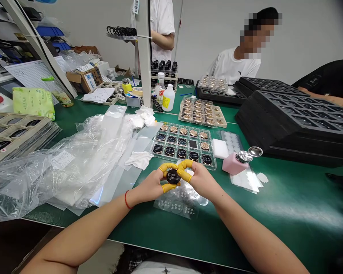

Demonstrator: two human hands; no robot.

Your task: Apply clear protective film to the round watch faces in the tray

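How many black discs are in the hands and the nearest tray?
9: one disc between left hand and right hand; the tray has five in its near row, three in the next.

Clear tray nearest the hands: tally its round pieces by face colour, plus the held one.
Black pieces in the clear tray: 8
Gold-toned pieces in the clear tray: 6
Black held piece, in the left hand: 1
Total: 15

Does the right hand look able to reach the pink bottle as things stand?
Probably yes: the pink bottle stands near the right hand with nothing tall between, though that hand is occupied at the black disc.
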